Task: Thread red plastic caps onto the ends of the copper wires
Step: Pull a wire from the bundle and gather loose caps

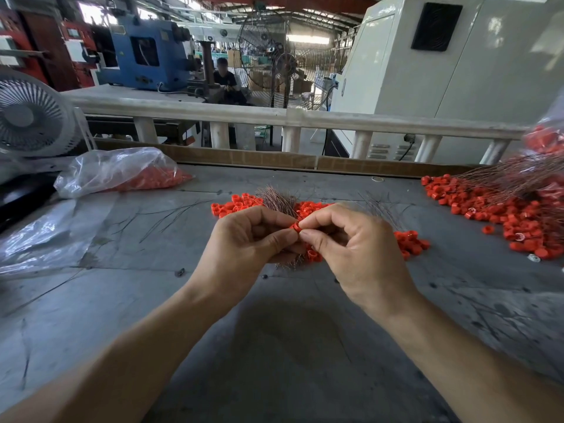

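Red plastic cap sits right between our two hands, above the grey worktable. We've got our left hand and right hand meeting at it, thumb and forefinger tips of both pinching the little ring, other fingers curled in. A bundle of thin copper wires fans out behind the left hand, and it looks like we're mid-threading, feeding a wire end into the cap. Honestly can't see the wire tip itself. Next we'd probably push the cap on fully, then grab another from the loose red cap pile just behind our hands.
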The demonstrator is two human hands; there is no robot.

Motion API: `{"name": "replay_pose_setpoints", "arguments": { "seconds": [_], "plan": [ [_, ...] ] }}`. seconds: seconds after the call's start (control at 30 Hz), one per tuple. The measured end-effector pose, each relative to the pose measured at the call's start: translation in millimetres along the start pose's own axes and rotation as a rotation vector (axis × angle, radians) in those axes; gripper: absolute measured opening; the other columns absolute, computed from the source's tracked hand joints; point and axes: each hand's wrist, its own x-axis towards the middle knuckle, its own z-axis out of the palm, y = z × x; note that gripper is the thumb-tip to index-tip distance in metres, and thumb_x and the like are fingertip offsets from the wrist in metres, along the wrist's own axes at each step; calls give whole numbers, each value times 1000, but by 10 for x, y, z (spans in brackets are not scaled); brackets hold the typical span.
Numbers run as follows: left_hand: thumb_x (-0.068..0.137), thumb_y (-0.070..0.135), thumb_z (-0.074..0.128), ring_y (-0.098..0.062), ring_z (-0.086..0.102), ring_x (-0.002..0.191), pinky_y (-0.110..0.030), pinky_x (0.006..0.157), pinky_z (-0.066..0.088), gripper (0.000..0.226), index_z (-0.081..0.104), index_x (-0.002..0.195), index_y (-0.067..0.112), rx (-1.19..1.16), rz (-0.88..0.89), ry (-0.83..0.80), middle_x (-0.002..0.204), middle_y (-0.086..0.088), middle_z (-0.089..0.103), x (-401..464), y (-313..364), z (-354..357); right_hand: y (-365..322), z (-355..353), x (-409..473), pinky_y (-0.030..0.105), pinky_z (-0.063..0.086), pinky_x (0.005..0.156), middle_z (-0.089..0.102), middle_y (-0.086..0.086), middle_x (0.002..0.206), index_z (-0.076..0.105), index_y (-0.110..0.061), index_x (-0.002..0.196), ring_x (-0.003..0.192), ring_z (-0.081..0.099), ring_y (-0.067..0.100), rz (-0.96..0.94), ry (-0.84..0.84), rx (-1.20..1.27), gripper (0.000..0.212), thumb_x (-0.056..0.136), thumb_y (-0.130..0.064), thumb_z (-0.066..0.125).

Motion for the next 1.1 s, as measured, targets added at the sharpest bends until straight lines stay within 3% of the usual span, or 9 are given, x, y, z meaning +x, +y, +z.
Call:
{"name": "replay_pose_setpoints", "arguments": {
  "seconds": [0.37, 0.6, 0.77, 1.1],
  "plan": [
    [77, 11, 72, -26, 76, 83, -30, 75, 62, 26, 69, 100, -1, -40, -11, -21, 88, -18, 76, 4, -3, -3, -35, -34, 2, 19, 52, 77, 71, -6, 88, 79, -10, 91, 87, 66, 7, -114, -22, -87, 6, 88, -5, 77],
    [78, 12, 72, -31, 75, 85, -35, 78, 63, 28, 69, 102, -2, -24, 15, -15, 88, -21, 76, -1, 9, 9, -45, -83, 5, 28, 52, 77, 67, -4, 92, 74, -11, 92, 85, 64, 10, -236, -22, -268, 5, 91, -7, 74],
    [78, 13, 72, -27, 76, 83, -31, 75, 62, 27, 70, 101, -1, 32, 54, -2, 86, -16, 76, -12, -2, 9, -49, -60, 2, 38, 53, 77, 65, -3, 93, 71, -12, 92, 85, 63, 17, -288, -38, -371, 4, 92, -8, 71],
    [79, 14, 71, -25, 73, 83, -32, 77, 62, 30, 69, 103, -3, -81, -31, -18, 88, -19, 75, -5, -6, 4, -3, -39, 5, 27, 53, 79, 69, -3, 92, 78, -10, 96, 88, 65, 9, -244, -4, -182, 10, 92, -3, 72]
  ]
}}
